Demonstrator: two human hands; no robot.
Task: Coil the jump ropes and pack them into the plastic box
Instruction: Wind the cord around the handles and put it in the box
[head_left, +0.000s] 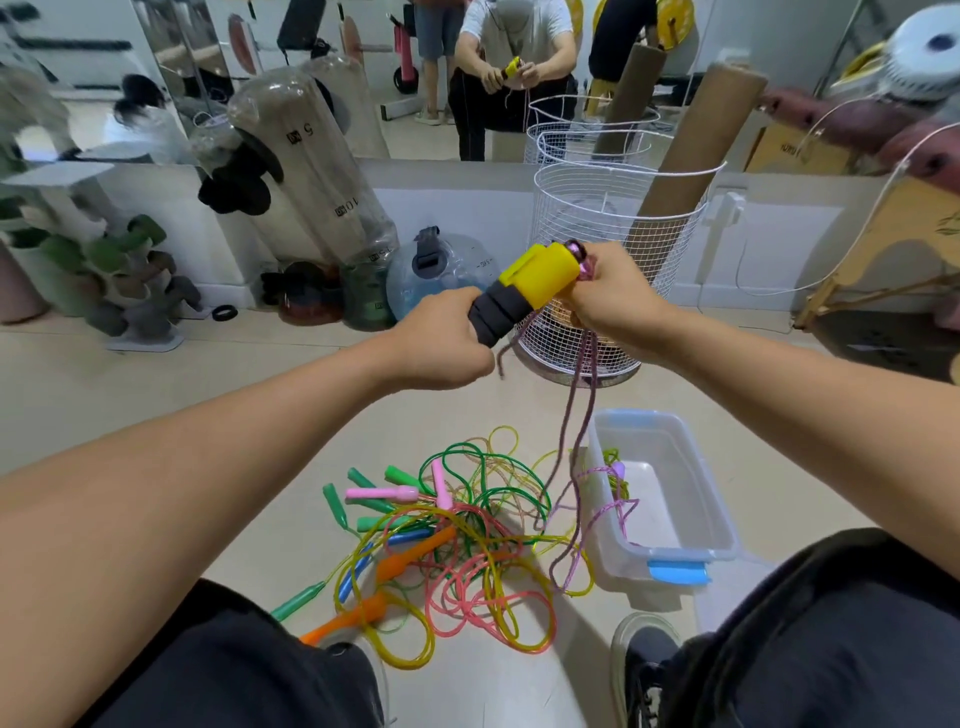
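Pale floor tiles run out from your knees toward a mirrored wall, and nearly everything the job needs lies on them below your raised hands. Nearest you, under and slightly left of your left grip, the tangle of jump ropes sprawls in green, pink, orange, blue and yellow cords with their handles mixed in; none of it looks coiled yet. Just right of that heap, below your right grip, the plastic box stands open on the floor with a little cord lying inside it and a strand draped over its near-left wall. Higher up, your left hand is clenched round the dark foam end of the yellow handle, while your right hand pinches the purple rope where it leaves the handle's far end. That rope hangs down from your right grip toward the box and the heap. You appear to be starting the coil on this one rope; the next move calls for drawing the slack up in even loops without dragging the pile along. Behind your right grip stands a white wire basket. Your right fingers are hidden behind the handle, the rope's second handle cannot be picked out, and where its lower end finishes is lost among the cords.
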